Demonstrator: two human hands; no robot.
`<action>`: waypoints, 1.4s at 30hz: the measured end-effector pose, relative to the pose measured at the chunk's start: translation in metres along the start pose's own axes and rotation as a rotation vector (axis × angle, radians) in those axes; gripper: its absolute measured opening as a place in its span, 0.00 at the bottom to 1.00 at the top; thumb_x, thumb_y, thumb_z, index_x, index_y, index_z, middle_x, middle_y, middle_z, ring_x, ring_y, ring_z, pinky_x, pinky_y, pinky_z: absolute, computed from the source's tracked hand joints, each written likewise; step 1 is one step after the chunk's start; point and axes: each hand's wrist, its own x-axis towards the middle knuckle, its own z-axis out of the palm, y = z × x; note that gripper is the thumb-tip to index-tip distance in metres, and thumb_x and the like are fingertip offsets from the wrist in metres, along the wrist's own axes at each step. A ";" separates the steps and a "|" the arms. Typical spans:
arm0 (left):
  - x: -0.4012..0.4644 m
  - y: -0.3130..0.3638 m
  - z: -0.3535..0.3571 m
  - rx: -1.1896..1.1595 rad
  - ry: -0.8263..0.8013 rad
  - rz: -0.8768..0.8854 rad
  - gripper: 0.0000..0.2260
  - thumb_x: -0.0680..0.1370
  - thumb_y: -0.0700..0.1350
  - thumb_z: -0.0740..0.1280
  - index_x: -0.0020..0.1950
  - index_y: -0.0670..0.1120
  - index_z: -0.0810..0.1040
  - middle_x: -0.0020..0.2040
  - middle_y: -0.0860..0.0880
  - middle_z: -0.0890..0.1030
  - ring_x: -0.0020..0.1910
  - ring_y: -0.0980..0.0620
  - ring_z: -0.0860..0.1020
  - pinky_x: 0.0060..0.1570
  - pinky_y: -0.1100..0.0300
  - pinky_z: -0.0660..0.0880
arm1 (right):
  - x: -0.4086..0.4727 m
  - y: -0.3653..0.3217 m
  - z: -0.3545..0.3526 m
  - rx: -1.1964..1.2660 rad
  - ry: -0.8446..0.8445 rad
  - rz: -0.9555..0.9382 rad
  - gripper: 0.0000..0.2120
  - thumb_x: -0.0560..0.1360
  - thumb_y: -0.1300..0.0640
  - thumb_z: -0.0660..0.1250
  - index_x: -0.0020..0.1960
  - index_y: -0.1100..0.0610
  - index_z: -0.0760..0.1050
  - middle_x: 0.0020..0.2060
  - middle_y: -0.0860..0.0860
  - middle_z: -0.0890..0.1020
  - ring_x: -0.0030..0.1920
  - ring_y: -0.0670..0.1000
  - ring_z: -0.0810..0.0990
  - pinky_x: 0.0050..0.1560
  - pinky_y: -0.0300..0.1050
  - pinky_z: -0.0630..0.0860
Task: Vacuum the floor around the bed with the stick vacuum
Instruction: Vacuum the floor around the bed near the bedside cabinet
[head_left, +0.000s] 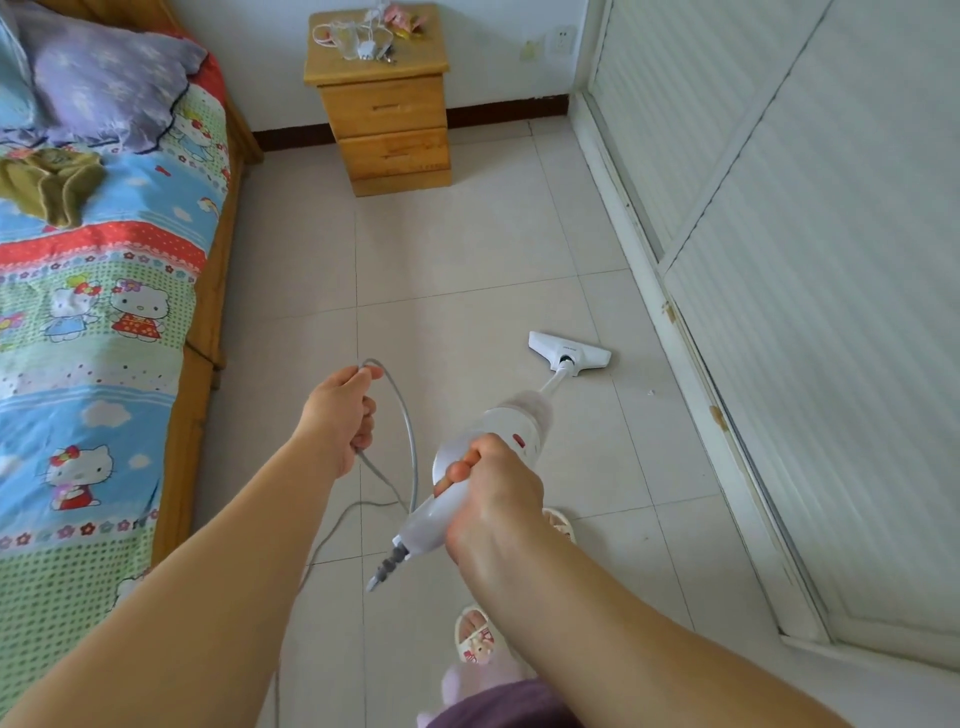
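Right hand (493, 488) grips the handle of the stick vacuum (498, 436), fingers curled round it; left hand (340, 415) holds a loop of the grey cord (410, 441) off the floor, fingers closed round it. Vacuum slopes forward and to the right; its floor head (569, 353) sits flat on the tiled floor (467, 249), near the base of the white sliding doors (779, 260), well apart from the bed (104, 312) on the left; nightstand (382, 104) stands ahead against the wall.

Risks, judged from this layout:
- slack cord trails down past the handle toward the feet in slippers (475, 636); a step back could tread on it or snag an ankle;
- a long forward push may pull the loop taut and jerk the handle, or drag the cord under the floor head;
- floor head lies close to the door track; a sweep to the right would likely knock the frame;
- strip along the bed frame looks the harder reach; the hanging quilt edge could be sucked in if the head runs too near.
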 end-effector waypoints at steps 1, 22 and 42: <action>-0.001 -0.001 0.001 0.001 -0.008 0.005 0.10 0.81 0.45 0.55 0.47 0.49 0.76 0.28 0.51 0.60 0.20 0.55 0.57 0.23 0.64 0.54 | -0.003 0.002 -0.004 0.009 -0.007 0.002 0.13 0.73 0.63 0.60 0.30 0.58 0.63 0.16 0.50 0.67 0.25 0.52 0.67 0.29 0.38 0.64; -0.037 -0.011 0.065 0.102 -0.214 0.087 0.11 0.82 0.45 0.54 0.46 0.48 0.74 0.23 0.53 0.60 0.15 0.58 0.56 0.18 0.69 0.53 | -0.031 0.007 -0.063 0.390 -0.080 -0.070 0.16 0.73 0.64 0.59 0.29 0.56 0.58 0.14 0.48 0.62 0.24 0.51 0.61 0.28 0.38 0.60; -0.005 -0.032 0.002 -0.026 -0.077 -0.004 0.10 0.82 0.45 0.54 0.48 0.48 0.74 0.28 0.50 0.59 0.16 0.58 0.56 0.20 0.69 0.52 | 0.022 0.016 0.003 0.222 -0.046 0.009 0.14 0.72 0.64 0.56 0.29 0.56 0.56 0.14 0.49 0.61 0.23 0.50 0.58 0.28 0.40 0.58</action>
